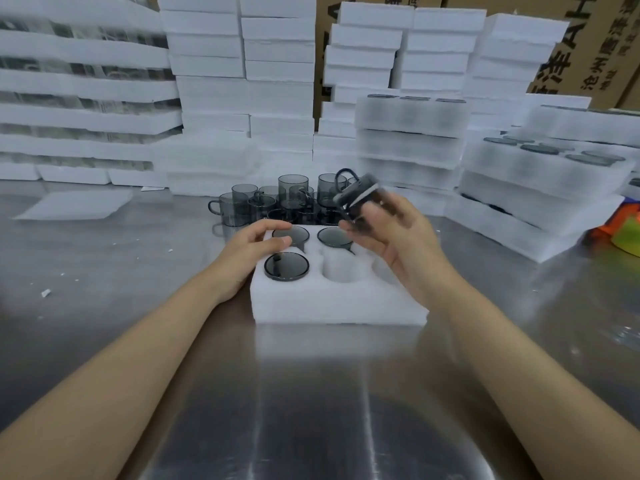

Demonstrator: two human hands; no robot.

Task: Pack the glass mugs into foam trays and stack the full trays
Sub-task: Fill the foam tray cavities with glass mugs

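Observation:
A white foam tray [332,301] lies on the steel table in front of me. Three of its round holes hold smoky grey glass mugs: front left [286,266], back left [292,234] and back middle [334,236]. The front middle hole [343,265] is bare. My left hand [251,254] rests on the tray's left edge, fingers curled, holding nothing. My right hand [394,233] holds a tilted grey mug [360,194] above the tray's right side, blurred by motion. A cluster of loose grey mugs [270,200] stands just behind the tray.
Filled foam trays are stacked at the right [540,188] and behind [412,140]. Tall piles of white foam pieces [242,81] line the back, with cardboard boxes [588,57] beyond. A flat foam sheet [76,204] lies at the left. Small foam crumbs dot the table.

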